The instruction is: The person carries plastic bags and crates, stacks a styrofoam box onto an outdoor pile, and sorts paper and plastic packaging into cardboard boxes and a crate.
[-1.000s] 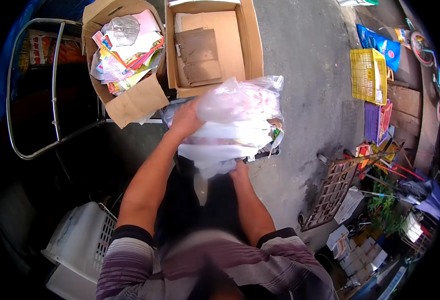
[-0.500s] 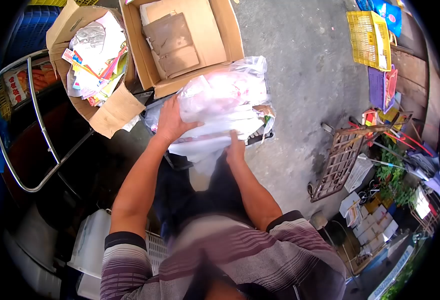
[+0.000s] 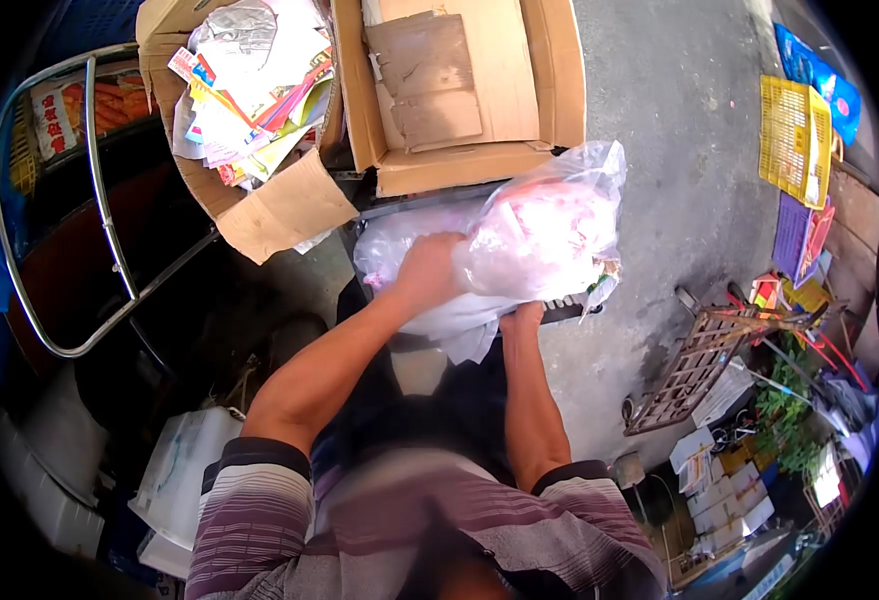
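A bulging clear plastic bag (image 3: 545, 235) with pink and white contents lies at the right part of a dark crate (image 3: 560, 313). My left hand (image 3: 433, 270) is closed at the bag's left side, its fingertips hidden by the plastic. Under the bag's lower edge is my right hand (image 3: 523, 318), its fingers mostly hidden. More clear plastic (image 3: 390, 245) with pink bits shows in the crate's left part, and whitish plastic (image 3: 470, 325) hangs over the near edge.
Beyond the crate stand an open cardboard box (image 3: 555, 75) with flat cardboard inside and a carton (image 3: 285, 208) of mixed papers. A metal frame (image 3: 110, 235) curves at left. Yellow basket (image 3: 796, 140), purple basket (image 3: 792, 238) and rusty rack (image 3: 688, 370) are at right.
The clear bag has shifted right and bunched up, uncovering plastic at the crate's left. My left hand has moved right along with it. My right hand has gone lower, under the bag's edge.
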A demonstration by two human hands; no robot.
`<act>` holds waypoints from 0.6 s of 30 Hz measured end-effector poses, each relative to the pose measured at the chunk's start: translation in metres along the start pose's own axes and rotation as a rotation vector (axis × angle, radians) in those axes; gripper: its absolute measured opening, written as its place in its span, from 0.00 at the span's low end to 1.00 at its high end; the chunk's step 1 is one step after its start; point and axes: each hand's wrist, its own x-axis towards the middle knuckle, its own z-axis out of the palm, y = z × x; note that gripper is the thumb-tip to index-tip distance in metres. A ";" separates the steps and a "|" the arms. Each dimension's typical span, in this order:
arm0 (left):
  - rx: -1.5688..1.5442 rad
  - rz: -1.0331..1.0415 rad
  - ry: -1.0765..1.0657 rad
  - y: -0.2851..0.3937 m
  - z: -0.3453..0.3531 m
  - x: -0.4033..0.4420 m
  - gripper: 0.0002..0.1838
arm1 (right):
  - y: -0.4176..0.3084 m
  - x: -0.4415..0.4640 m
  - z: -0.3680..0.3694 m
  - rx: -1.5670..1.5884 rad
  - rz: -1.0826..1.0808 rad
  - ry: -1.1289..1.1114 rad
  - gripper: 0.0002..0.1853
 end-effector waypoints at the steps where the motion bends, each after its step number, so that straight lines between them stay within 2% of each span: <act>1: -0.034 -0.007 -0.001 0.005 0.002 -0.008 0.27 | 0.007 0.014 -0.019 0.054 -0.018 -0.198 0.27; 4: -0.083 -0.062 -0.063 0.040 -0.005 -0.032 0.26 | 0.019 0.025 -0.053 -0.230 -0.189 -0.322 0.24; 6: -0.131 -0.071 -0.101 0.053 -0.003 -0.049 0.26 | 0.012 0.003 -0.060 -0.212 -0.141 -0.463 0.23; 7: -0.159 -0.019 -0.053 0.057 0.001 -0.058 0.26 | -0.003 -0.031 -0.042 -0.097 -0.036 -0.563 0.23; 8: -0.156 -0.026 -0.098 0.072 -0.010 -0.064 0.24 | -0.013 -0.054 -0.031 0.021 0.068 -0.665 0.24; 11: -0.203 -0.007 -0.200 0.106 -0.027 -0.086 0.20 | -0.008 -0.060 -0.104 0.125 0.126 -0.574 0.20; 14: -0.235 0.080 -0.186 0.122 -0.040 -0.113 0.19 | -0.020 -0.095 -0.115 0.026 0.063 -0.416 0.20; 18: -0.388 0.178 -0.063 0.140 -0.056 -0.144 0.19 | -0.039 -0.132 -0.109 -0.069 -0.036 -0.284 0.19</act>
